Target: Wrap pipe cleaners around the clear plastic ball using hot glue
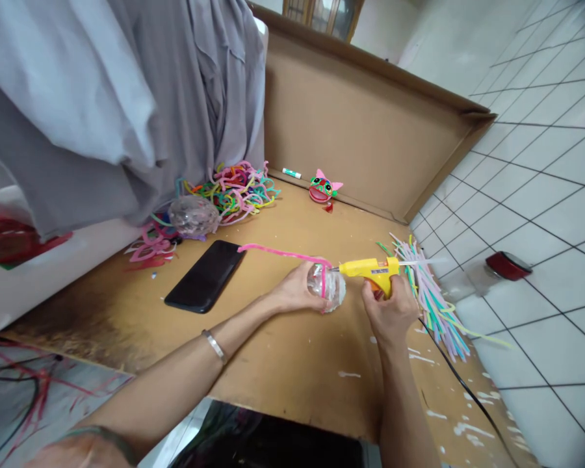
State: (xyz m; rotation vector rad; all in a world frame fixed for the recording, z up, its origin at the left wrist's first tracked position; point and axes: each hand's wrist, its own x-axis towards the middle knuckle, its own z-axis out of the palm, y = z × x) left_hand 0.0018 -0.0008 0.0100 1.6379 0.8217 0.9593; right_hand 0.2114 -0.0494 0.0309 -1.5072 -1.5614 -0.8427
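My left hand [295, 286] is closed around a clear plastic ball-like piece [335, 292], holding it just above the table. A pink pipe cleaner [283, 252] runs across the piece, and its loose end stretches left toward a phone. In my right hand [392, 309] is a yellow hot glue gun [370, 268], with my fingers wrapped round its handle and trigger. Its nozzle meets the clear piece at the pink strip, or sits very close to it. A clear glue stick [422, 262] pokes out of the gun's back.
A black phone [205, 276] lies left. Behind it are a crumpled clear plastic ball [194, 216] and tangled pipe cleaners [238, 195]. A marker [291, 173] and a decorated cat-like face [322, 188] stand by the cardboard wall [341, 110]. Straight pipe cleaners [436, 305] and a black cord [463, 383] lie right.
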